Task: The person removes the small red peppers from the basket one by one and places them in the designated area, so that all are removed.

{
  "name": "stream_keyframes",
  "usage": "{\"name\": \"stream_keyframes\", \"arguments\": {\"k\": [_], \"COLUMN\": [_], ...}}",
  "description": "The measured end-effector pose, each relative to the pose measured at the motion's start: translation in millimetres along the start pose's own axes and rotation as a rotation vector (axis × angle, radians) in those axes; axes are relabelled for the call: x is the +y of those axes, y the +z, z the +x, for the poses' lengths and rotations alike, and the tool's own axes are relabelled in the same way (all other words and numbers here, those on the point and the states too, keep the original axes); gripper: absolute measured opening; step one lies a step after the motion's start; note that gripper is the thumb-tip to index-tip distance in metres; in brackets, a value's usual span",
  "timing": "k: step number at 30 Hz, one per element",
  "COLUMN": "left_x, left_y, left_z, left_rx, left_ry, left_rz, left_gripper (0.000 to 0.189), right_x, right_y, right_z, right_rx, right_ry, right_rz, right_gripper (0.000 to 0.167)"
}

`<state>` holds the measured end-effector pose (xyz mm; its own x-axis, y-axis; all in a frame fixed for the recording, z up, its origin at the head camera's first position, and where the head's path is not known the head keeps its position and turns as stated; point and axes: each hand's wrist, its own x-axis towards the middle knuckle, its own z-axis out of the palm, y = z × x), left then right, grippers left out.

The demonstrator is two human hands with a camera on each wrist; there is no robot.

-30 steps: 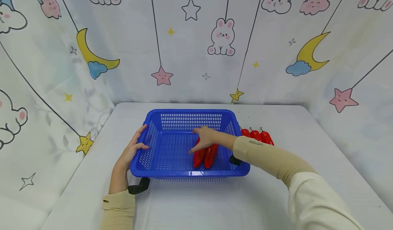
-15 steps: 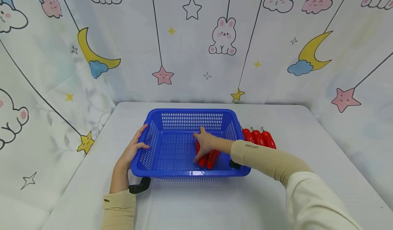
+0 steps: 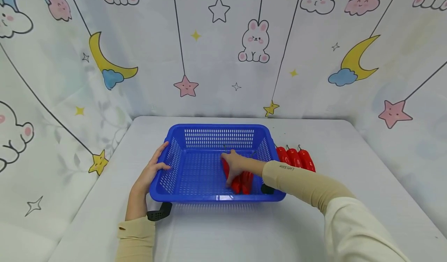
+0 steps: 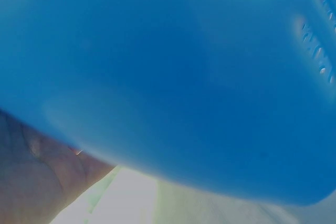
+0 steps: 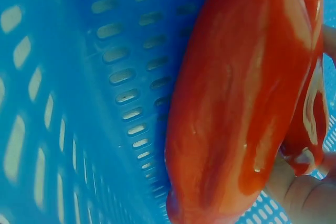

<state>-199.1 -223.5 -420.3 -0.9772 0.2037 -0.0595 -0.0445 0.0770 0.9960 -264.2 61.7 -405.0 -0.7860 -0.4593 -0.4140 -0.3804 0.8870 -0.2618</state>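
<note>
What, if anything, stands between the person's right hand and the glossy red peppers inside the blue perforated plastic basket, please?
Nothing visible does. The right hand is inside the blue perforated plastic basket, against the glossy red peppers. The basket's right wall separates it only from the three red peppers outside.

A cartoon-printed cloth (image 3: 307,99) backs a white table (image 3: 244,235)

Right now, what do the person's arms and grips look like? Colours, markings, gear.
Left grip and right grip: bare hands, no gloves. Left arm: tan sleeve, small dark mark near the cuff. Right arm: tan undersleeve with small dark lettering, under a cream-white outer sleeve. Black device at the left wrist, another dark one at the right. No cables visible.
</note>
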Motion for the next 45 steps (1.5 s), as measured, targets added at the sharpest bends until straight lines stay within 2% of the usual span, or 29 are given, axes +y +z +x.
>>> {"name": "stream_keyframes", "arguments": {"k": [5, 12, 18, 28, 39, 45], "left_x": [0.0, 0.5, 0.8, 0.2, 1.9, 1.0], "left_y": [0.3, -0.1, 0.1, -0.1, -1.1, -0.8], "left_z": [0.2, -0.7, -1.0, -0.4, -0.3, -0.7], "left_rx": [-0.001, 0.002, -0.003, 0.001, -0.004, -0.007], "left_ry": [0.0, 0.0, -0.003, -0.001, 0.003, -0.004], "left_rz": [0.004, 0.001, 0.002, 0.006, 0.003, -0.002], "left_gripper": [0.079, 0.077, 0.077, 0.077, 0.077, 0.077], "right_x": [1, 4, 6, 10, 16, 22], "right_y": [-7, -24, -37, -55, -75, -80], "right_z": [-4.7, -11.0, -16.2, -27.4, -43.0, -52.4], "right_rx": [-0.002, 0.034, 0.055, 0.081, 0.106, 0.099], "right_ry": [-0.003, -0.093, -0.125, -0.141, -0.162, -0.174], "right_rz": [0.096, 0.284, 0.415, 0.482, 0.48, 0.514], "right_gripper": [0.1, 0.087, 0.087, 0.089, 0.089, 0.09]}}
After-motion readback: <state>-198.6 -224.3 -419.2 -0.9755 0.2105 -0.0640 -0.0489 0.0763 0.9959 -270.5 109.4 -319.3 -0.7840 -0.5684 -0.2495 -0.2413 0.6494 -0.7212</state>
